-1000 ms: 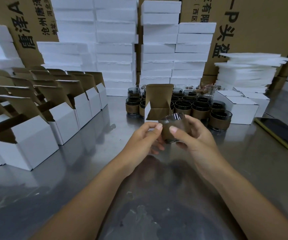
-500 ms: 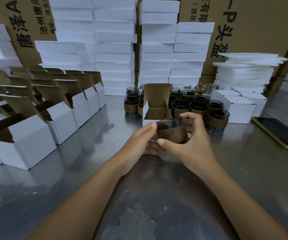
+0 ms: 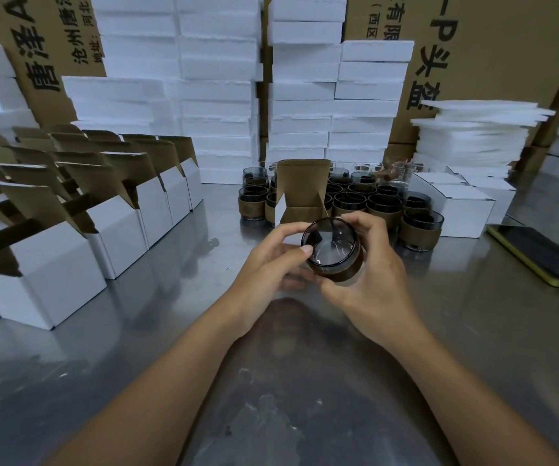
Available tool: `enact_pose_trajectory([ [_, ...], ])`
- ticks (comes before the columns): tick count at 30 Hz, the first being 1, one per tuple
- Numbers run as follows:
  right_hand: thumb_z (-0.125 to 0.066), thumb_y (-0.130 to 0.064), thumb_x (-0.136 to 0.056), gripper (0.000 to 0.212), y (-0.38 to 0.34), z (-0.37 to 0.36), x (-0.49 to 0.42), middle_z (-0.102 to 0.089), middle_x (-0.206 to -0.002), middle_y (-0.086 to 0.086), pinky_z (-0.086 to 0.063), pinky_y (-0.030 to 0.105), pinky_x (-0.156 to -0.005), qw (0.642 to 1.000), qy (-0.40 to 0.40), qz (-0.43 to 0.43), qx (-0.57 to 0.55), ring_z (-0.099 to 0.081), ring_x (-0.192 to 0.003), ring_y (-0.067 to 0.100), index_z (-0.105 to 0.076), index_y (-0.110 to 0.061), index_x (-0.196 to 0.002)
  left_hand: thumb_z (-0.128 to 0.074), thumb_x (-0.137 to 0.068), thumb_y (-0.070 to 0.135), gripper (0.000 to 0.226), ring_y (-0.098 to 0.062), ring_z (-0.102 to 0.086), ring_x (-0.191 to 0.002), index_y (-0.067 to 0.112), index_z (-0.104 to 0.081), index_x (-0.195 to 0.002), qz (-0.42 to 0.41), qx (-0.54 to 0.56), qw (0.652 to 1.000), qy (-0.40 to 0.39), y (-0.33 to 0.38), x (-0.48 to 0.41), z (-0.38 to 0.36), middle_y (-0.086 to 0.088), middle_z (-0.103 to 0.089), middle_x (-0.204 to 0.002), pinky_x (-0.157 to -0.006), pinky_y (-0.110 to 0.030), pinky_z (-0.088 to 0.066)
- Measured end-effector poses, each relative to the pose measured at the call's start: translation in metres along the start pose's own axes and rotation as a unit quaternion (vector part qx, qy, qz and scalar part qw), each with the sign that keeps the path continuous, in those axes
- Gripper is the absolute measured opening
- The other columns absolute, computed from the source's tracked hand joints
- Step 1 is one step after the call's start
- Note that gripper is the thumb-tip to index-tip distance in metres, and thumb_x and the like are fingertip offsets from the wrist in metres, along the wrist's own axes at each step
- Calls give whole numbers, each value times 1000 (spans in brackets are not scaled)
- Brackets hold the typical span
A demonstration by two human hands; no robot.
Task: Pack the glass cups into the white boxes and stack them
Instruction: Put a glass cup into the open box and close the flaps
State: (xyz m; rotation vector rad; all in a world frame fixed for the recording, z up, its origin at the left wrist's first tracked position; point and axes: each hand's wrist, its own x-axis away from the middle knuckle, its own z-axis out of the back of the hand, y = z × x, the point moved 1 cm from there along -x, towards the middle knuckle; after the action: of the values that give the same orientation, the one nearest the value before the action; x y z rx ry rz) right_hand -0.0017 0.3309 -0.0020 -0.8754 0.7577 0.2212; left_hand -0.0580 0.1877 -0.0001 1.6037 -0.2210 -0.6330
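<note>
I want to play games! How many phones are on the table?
1. The phone lies on the table's right side, right of the closed white boxes. Others may hide behind stacks.

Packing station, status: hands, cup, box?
Both hands on one glass cup: left hand pinches rim, right hand wraps its brown sleeve. Cup tilted, mouth toward camera, not boxed. Just behind, open white box, lid up; loose cups crowd beside it.

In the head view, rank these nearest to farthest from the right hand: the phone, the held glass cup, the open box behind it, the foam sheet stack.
1. glass cup: gripped by the right hand, centre.
2. open box: just behind the cup, centre.
3. phone: flat on the table, far right.
4. foam sheet stack: back right, farthest.
</note>
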Motion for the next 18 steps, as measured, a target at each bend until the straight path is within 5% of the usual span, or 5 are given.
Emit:
enact_pose_trajectory([
  [9, -86, -22, -62, 68, -4, 0, -1, -55, -107, -23, -39, 5, -83, 998, 13, -33, -51, -53, -102, -9, -42, -36, -111, -45, -96, 35, 27, -23, -67, -90, 38, -57, -119, 5, -34, 999, -7, -2, 0, 0, -9, -67, -107, -77, -31, -53],
  [14, -84, -30, -60, 56, -4, 1, -4, -61, -104, -13, -46, 8, -71, 975, 10, -152, -164, -60, -93, -7, -48, -35, -103, -43, -83, 55, 46, -20, -65, -87, 37, -54, -124, 23, -43, 999, -18, -3, 1, 0, -8, -66, -106, -80, -34, -53],
  [18, -77, -59, -37, 79, -3, 2, -6, -67, -107, -1, -51, 25, -82, 936, 1, -266, -231, -65, -96, 8, -54, -23, -104, -61, -78, 51, 48, -11, -64, -79, 31, -56, -121, 23, -41, 999, -27, -3, 4, -1, -5, -65, -98, -74, -26, -52],
])
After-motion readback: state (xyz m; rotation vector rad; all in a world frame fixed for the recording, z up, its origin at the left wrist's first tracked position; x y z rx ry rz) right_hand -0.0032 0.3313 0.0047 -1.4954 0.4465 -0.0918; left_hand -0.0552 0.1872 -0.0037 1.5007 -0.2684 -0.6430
